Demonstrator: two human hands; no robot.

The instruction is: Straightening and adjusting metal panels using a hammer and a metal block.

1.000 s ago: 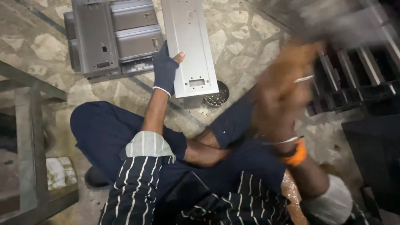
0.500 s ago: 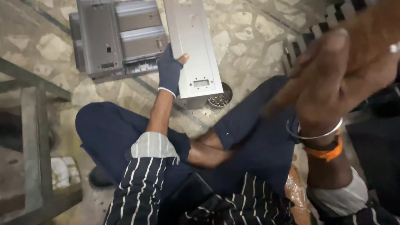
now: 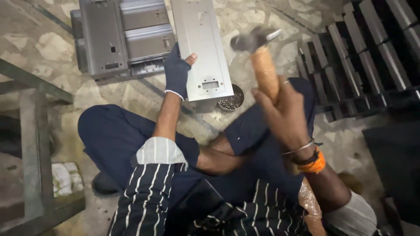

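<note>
Head view: left hand (image 3: 177,74) – gloved, clamped on grey metal panel (image 3: 199,46) edge over floor; right hand (image 3: 286,113) – fist closed around wooden-handled hammer (image 3: 258,57), raised beside panel.

— From my feed I see a dark navy fingerless glove (image 3: 176,72) on a pale grey metal panel (image 3: 200,46). Agree?

— Yes. I also see a tan wooden handle on the hammer (image 3: 259,57), an orange wristband (image 3: 313,165), navy trousers (image 3: 118,140), and a dark shirt sleeve (image 3: 146,192) with white stripes.
</note>
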